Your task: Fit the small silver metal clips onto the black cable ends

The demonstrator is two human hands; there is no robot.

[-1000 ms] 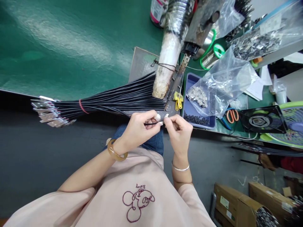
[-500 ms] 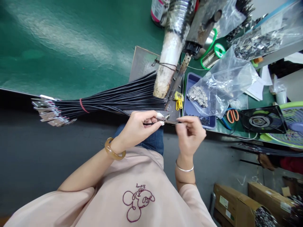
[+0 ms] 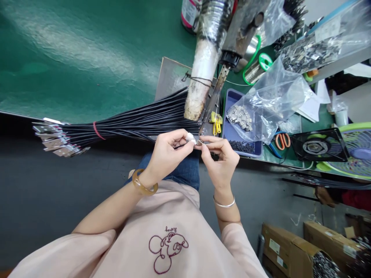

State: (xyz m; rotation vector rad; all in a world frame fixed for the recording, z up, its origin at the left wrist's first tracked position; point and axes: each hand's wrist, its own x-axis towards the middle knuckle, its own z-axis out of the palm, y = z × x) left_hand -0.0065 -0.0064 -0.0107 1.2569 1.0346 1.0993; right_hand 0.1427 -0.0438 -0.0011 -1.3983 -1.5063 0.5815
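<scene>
My left hand [image 3: 174,148], white covers on its fingertips, pinches the end of a black cable [image 3: 180,146] at the bench edge. A small metal piece shows at that end, partly hidden by the fingers. My right hand [image 3: 220,156] is closed at the thumb and forefinger on a thin silvery solder wire [image 3: 202,141], which meets the cable end. Just above both hands, a soldering iron [image 3: 213,98] slants downward, its tip near my fingertips. Behind my left hand lies the bundle of black cables [image 3: 139,117], tied with a red band [image 3: 98,131].
A white wrapped hose [image 3: 199,77] hangs beside the iron. A solder spool [image 3: 257,69], a purple tray [image 3: 228,131] with small parts and a plastic bag, orange-handled scissors [image 3: 281,140] and a black fan [image 3: 320,146] line the right side. Yellow clips [image 3: 216,125] lie near the iron.
My right hand has moved left, from apart to close against my left fingertips, now with the solder wire at the cable end. My left hand keeps its pinch, almost in place.
</scene>
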